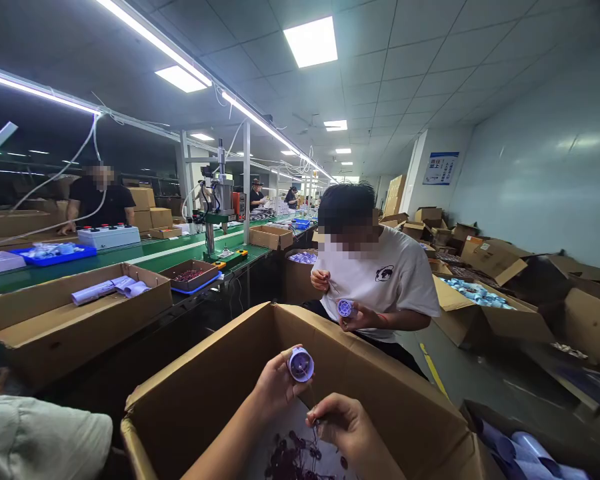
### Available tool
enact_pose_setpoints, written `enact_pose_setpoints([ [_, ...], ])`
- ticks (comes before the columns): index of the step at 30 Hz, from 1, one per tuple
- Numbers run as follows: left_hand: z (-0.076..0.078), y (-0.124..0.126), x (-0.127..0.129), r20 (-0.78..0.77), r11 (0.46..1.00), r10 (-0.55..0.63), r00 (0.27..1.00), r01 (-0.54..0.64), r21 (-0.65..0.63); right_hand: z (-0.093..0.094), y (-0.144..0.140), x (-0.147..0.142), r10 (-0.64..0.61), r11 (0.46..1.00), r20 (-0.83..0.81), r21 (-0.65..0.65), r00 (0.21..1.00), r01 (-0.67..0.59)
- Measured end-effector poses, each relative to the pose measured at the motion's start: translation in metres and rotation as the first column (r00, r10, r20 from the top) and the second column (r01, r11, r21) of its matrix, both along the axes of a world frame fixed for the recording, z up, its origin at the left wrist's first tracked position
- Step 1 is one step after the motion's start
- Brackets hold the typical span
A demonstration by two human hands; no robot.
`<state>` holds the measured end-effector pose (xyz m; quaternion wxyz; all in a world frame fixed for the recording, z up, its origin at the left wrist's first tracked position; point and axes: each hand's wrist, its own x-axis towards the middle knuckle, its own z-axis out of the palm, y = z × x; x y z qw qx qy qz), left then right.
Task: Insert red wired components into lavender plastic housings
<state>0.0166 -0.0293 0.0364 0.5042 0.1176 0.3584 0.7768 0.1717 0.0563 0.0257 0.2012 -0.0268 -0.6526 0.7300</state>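
L hand grips lilac cap; R hand pinches thin pin, prob. not yet inserted; dark discs left in carton.

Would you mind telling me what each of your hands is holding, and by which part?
The left hand grips a small lavender cap by its side wall, open end facing the camera. The right hand pinches something thin and dark, too small to identify.

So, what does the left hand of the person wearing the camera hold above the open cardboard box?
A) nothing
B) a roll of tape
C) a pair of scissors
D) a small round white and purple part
D: the left hand grips a small round white and purple part over the cardboard box, while the right hand pinches something thin that is too small to identify.
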Motion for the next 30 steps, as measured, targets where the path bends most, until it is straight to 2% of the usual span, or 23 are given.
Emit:
enact_pose_setpoints([
  [5, 0.005, 0.0, 0.011, -0.131, 0.999, -0.05, 0.99, 0.048, -0.017, -0.009, 0.002, -0.006, -0.071, 0.996, -0.025, 0.049, 0.997, 0.073],
  [10, 0.007, 0.001, 0.013, -0.147, 0.998, -0.054, 0.988, 0.048, -0.045, -0.011, 0.007, -0.009, -0.092, 0.995, -0.001, 0.044, 0.996, 0.092],
  [17, -0.001, 0.0, 0.007, -0.156, 0.999, -0.041, 0.987, 0.045, 0.021, -0.006, 0.003, -0.006, -0.043, 0.998, 0.045, 0.042, 0.998, 0.041],
  [21, -0.004, -0.001, 0.006, -0.175, 0.997, -0.049, 0.983, 0.058, 0.051, -0.007, 0.003, -0.008, -0.028, 1.0, 0.044, -0.007, 0.999, 0.028],
  [26, -0.005, 0.001, 0.008, -0.253, 0.997, -0.072, 0.965, 0.074, -0.002, -0.01, 0.006, -0.013, -0.165, 0.985, 0.049, -0.034, 0.985, 0.167],
  [30, -0.009, 0.005, 0.011, -0.241, 1.0, -0.005, 0.971, 0.004, -0.003, -0.013, 0.009, -0.016, -0.238, 0.971, 0.005, -0.016, 0.971, 0.238],
])
